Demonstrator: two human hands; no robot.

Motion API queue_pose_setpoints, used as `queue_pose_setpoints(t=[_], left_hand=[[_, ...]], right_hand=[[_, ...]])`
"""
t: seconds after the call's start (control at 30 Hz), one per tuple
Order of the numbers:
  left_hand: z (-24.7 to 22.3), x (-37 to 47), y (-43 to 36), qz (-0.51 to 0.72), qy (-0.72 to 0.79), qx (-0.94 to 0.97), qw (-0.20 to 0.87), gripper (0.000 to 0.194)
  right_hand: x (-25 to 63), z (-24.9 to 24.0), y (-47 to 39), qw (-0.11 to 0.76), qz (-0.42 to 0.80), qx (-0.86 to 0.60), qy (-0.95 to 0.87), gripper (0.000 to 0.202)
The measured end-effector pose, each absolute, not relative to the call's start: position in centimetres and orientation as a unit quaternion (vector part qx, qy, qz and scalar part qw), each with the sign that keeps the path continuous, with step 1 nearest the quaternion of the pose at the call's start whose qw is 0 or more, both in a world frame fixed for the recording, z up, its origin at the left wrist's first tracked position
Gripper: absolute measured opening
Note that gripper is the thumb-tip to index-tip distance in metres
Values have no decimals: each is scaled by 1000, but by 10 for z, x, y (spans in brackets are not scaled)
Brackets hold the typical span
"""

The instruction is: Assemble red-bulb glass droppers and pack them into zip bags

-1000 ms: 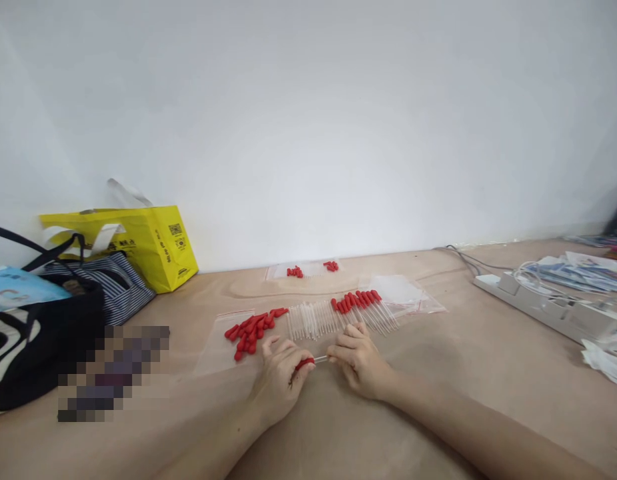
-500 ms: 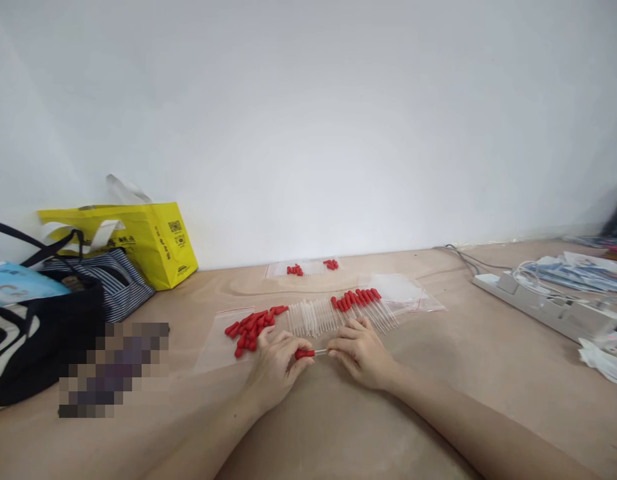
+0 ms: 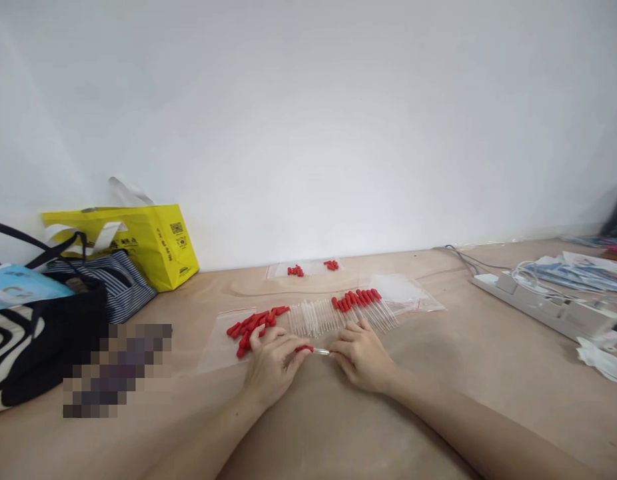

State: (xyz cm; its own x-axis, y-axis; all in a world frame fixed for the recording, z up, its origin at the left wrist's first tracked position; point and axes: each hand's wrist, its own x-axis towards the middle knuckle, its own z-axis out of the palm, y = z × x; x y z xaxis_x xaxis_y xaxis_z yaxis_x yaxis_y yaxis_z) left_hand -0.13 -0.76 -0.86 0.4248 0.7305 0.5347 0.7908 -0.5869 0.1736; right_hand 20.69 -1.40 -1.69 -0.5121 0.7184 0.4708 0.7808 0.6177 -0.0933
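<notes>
My left hand [image 3: 272, 363] pinches a red rubber bulb [image 3: 304, 348] between thumb and fingers. From the other side, my right hand [image 3: 362, 353] grips a clear dropper tube [image 3: 321, 351], whose near end meets the bulb's mouth; how far it sits inside is too small to tell. Just beyond the hands lies a row of bare clear tubes [image 3: 311, 317]. To its right, several droppers with red bulbs [image 3: 356, 299] rest side by side. A pile of loose red bulbs [image 3: 256, 323] lies beyond my left hand on a clear plastic bag [image 3: 217, 350].
Farther back, another bag [image 3: 276, 270] bears red bulbs and tubes. Clear bags [image 3: 403, 292] lie behind the droppers. At left stand a yellow bag [image 3: 173, 250] and a black-and-white bag [image 3: 48, 347], by a pixelated patch. A power strip [image 3: 548, 307] with cables sits at right.
My left fingers now cover more of the red bulb, which looks flatter between them. My right hand keeps nearly the same place on the tube.
</notes>
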Motion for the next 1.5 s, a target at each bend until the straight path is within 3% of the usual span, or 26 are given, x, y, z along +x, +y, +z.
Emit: queue_pose_setpoints(t=[0.1,0.3,0.8,1.2,1.5], left_hand=[[-8,-8,-1,-291,-522,-797,89,41],[-1,-28,9,-228,-637,-721,150,28],[0,-29,24,-220,-650,-704,184,16],[10,-12,80,-137,-607,-773,125,16],[14,-7,86,-58,-587,-794,145,16]], right_hand=[[208,-12,0,249,-64,-533,-806,19],[204,-11,34,217,-62,-690,-688,22],[189,-9,49,190,-42,-700,-688,22],[178,-2,71,142,15,-755,-640,23],[173,6,74,115,59,-754,-644,20]])
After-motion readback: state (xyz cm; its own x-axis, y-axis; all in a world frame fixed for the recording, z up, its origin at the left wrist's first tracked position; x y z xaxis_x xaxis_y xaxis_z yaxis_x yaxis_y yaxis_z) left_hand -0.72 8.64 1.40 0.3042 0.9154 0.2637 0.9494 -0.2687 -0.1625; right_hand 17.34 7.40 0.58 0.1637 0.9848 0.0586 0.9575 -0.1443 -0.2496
